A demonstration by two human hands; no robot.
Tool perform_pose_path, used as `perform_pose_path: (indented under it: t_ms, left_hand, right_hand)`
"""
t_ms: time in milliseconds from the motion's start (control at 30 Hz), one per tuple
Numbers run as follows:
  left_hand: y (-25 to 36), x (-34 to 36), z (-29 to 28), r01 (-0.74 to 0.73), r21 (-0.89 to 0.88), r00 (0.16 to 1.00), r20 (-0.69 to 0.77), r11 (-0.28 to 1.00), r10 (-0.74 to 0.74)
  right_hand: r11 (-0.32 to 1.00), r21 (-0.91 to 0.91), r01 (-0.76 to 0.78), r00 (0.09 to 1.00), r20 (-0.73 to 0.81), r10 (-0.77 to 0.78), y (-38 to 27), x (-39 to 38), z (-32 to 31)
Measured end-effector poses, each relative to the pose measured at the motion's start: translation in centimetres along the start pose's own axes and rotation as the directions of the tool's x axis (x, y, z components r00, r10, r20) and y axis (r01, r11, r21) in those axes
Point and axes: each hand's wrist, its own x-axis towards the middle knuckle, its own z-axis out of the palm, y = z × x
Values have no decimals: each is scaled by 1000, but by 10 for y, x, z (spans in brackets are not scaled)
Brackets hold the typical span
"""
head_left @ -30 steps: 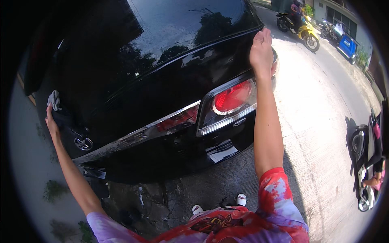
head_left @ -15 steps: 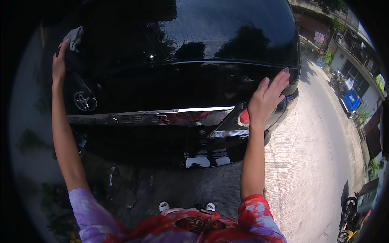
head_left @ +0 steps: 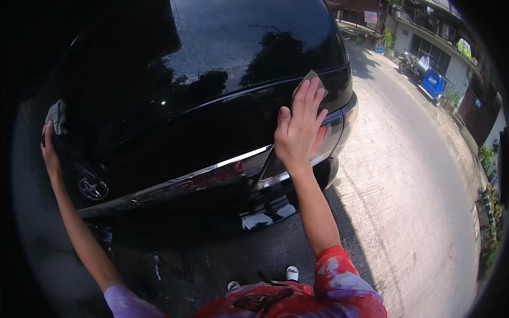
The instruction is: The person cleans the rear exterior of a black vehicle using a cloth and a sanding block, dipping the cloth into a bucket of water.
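Note:
A black car's rear [head_left: 233, 124] faces me, its glossy paint and glass reflecting trees and sky. My right hand [head_left: 299, 124] lies with outstretched fingers over a thin brownish square pad [head_left: 312, 77], just below the rear window's lower edge and above the tail light [head_left: 321, 139]. The pad's corners stick out past the fingertips; its material is unclear. Far to the left, my left hand [head_left: 49, 146] has a crumpled grey cloth [head_left: 57, 115] at its fingers, near the car's shaded side. Part of that grip is lost in shadow.
Below the window, a chrome strip [head_left: 241, 160] crosses the tailgate beside a round emblem [head_left: 93, 188]. Sunlit concrete road [head_left: 408, 180] runs along the right. A blue sidecar [head_left: 433, 84] and a motorcycle [head_left: 409, 64] stand farther off by the houses.
The view has turned to the right, so the car appears farther left and tilted. My right hand has slid inward from the car's right edge, with more of the pad showing.

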Motion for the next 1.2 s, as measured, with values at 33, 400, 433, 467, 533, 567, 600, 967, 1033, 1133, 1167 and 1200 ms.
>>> perform_pose_path:
  t_ms: [33,400,433,467,533,567,600,967,1033,1133,1167,1200]
  left_hand:
    - [-14,13,-22,-75,69,997,9,995,75]
    - [-54,31,-17,-186,266,982,70,946,174]
    - [-53,33,1,-41,65,998,41,997,38]
    - [-53,29,10,115,-129,993,41,985,-111]
    - [-55,19,15,26,69,996,83,997,-32]
    - [-47,18,6,-33,180,995,96,983,15]
    - [-41,24,-13,-63,197,996,73,978,50]
    - [-25,22,-9,101,-68,995,11,993,-100]
    - [-24,16,-12,144,-76,988,70,987,-138]
    - [-31,18,1,68,-70,997,45,995,-65]
    - [-34,37,-10,-28,-1,999,46,1000,28]
    - [-43,32,-2,-91,46,994,58,995,88]
  right_hand:
    - [1000,10,-2,1000,2,2,4,16,1]
    - [997,12,-78,993,-92,79,64,39,-13]
    - [973,70,-218,969,-101,225,97,80,-20]
    - [910,159,-383,922,121,367,129,117,-35]
    - [859,104,-501,861,164,482,130,123,-37]
    - [927,80,-367,924,-84,373,99,86,-13]
    - [954,100,-284,951,-96,294,62,45,-10]
    - [985,122,-126,990,-48,133,57,5,-15]
    - [992,104,76,996,37,-80,44,-16,-20]
    - [996,90,-26,998,-58,31,88,52,-20]
    - [958,184,-220,975,18,220,115,90,-31]
    - [849,318,-422,900,261,349,142,123,-51]
